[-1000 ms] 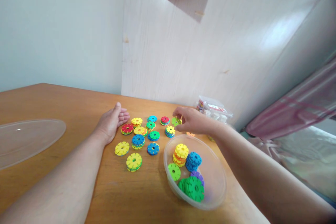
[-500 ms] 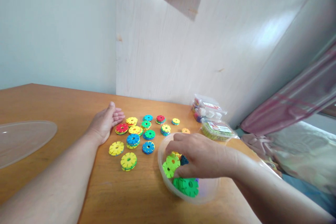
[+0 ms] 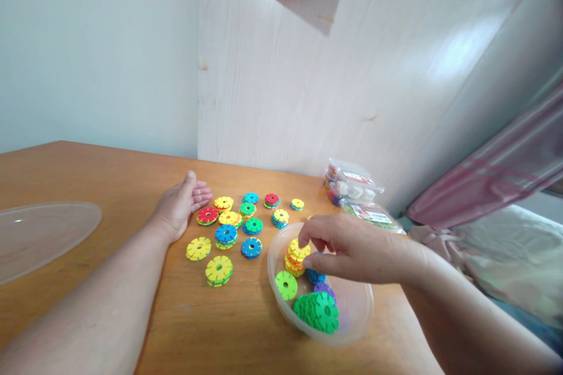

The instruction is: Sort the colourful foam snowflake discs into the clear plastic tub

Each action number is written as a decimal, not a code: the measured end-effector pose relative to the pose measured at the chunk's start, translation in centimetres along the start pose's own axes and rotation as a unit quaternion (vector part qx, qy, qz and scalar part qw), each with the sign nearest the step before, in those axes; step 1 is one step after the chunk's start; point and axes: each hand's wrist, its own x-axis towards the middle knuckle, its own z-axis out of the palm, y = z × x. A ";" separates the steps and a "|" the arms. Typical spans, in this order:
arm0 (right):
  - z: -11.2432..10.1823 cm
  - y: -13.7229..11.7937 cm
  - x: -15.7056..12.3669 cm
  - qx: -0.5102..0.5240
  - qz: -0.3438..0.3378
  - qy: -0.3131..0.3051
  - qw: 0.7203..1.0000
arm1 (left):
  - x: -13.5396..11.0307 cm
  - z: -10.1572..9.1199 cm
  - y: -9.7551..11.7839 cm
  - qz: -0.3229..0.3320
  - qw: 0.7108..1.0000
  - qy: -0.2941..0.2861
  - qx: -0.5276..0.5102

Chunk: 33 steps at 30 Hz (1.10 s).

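Observation:
My left hand (image 3: 178,205) rests on its side on the table, fingers stretched out, holding nothing. Beside it lie several small stacks of notched plastic discs, such as a red disc (image 3: 207,215), a yellow disc (image 3: 219,269) and a blue disc (image 3: 226,233). My right hand (image 3: 338,249) hovers over a clear plastic bowl (image 3: 367,310), thumb and curled forefinger apart with nothing seen between them. Inside the bowl are a light green disc (image 3: 286,286), a yellow-orange stack (image 3: 298,255), a leaning row of green discs (image 3: 319,312), and partly hidden blue and purple ones.
Clear lidded boxes (image 3: 354,184) stand at the table's back right corner. A clear oval lid (image 3: 48,228) lies at the left. Behind the table is a pale wall (image 3: 272,88); a pink curtain (image 3: 492,170) hangs at the right.
My right hand has let go of a light green disc, which now lies in the bowl on the other light green one. The hand has risen slightly rightwards, uncovering the yellow-orange stack. My left hand stays put.

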 end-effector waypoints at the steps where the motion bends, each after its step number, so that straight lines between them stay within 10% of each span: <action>1: -0.2 0.0 -0.3 0.002 0.010 -0.013 1.000 | 0.0 0.0 0.0 0.001 1.000 0.000 0.000; 11: 0.1 0.1 -3.7 0.018 0.045 -0.125 0.991 | -0.8 0.6 1.1 -0.021 1.000 -0.002 0.007; 33: 1.9 -1.3 -2.8 0.035 0.034 -0.127 0.991 | -0.7 0.6 1.0 -0.014 1.000 -0.002 0.010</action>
